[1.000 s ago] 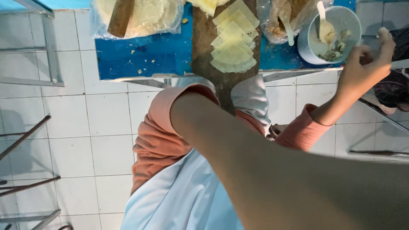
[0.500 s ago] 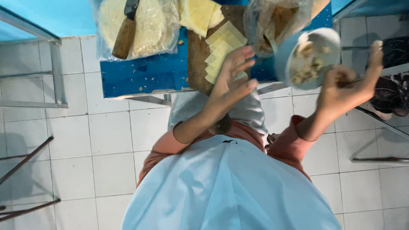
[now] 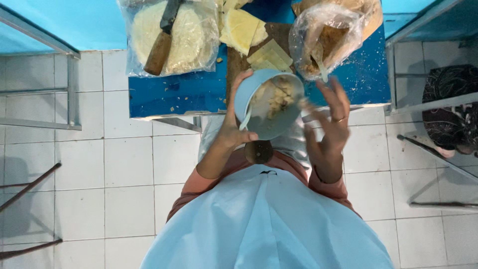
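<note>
My left hand (image 3: 233,130) grips a light blue bowl (image 3: 249,87) by its near rim and tilts it toward my body over the table's front edge. Pale chunky filling (image 3: 273,97) lies inside it. A white utensil handle (image 3: 244,120) sticks out under my left thumb. My right hand (image 3: 329,122), with a ring on one finger, is at the bowl's right rim with fingers spread and blurred fingertips at the filling. Behind the bowl, pale yellow square wrappers (image 3: 271,54) lie stacked on a wooden board (image 3: 235,62).
A blue table (image 3: 174,94) carries a plastic bag of round flat sheets (image 3: 191,35) with a wooden-handled knife (image 3: 159,50) on top, and another clear bag (image 3: 323,40). Metal frames (image 3: 69,89) stand left, dark patterned cloth (image 3: 448,109) right. White tiled floor lies below.
The bowl came off the table's right side toward my body, and my left hand now holds it. My right hand has moved to its rim with fingers spread.
</note>
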A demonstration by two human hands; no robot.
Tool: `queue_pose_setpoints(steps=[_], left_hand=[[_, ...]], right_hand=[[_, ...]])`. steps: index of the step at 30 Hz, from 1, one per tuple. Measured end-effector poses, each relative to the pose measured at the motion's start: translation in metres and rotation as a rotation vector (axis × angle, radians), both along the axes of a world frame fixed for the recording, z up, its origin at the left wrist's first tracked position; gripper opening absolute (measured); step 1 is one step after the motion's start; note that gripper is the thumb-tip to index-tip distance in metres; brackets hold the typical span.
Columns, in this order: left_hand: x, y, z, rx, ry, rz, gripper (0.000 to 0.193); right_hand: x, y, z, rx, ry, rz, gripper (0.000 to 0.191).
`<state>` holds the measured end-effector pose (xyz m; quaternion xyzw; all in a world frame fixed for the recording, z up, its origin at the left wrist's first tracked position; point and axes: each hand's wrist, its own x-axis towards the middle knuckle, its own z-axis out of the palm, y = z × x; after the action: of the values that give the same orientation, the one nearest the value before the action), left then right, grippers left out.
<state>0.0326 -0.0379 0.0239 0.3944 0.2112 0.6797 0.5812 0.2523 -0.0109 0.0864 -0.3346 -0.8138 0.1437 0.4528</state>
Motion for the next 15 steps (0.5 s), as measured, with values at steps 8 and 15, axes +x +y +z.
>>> queue_pose_setpoints(steps=[8,15], left_hand=[[-0.015,-0.012,-0.021,0.152,0.562,0.293,0.129],[-0.017,-0.019,-0.023,0.146,0.531,0.311,0.126]], right_hand=[[-0.01,0.006,-0.042,0.246,-0.48,-0.138,0.075],[-0.018,0.008,-0.051,0.206,-0.464,-0.042,0.073]])
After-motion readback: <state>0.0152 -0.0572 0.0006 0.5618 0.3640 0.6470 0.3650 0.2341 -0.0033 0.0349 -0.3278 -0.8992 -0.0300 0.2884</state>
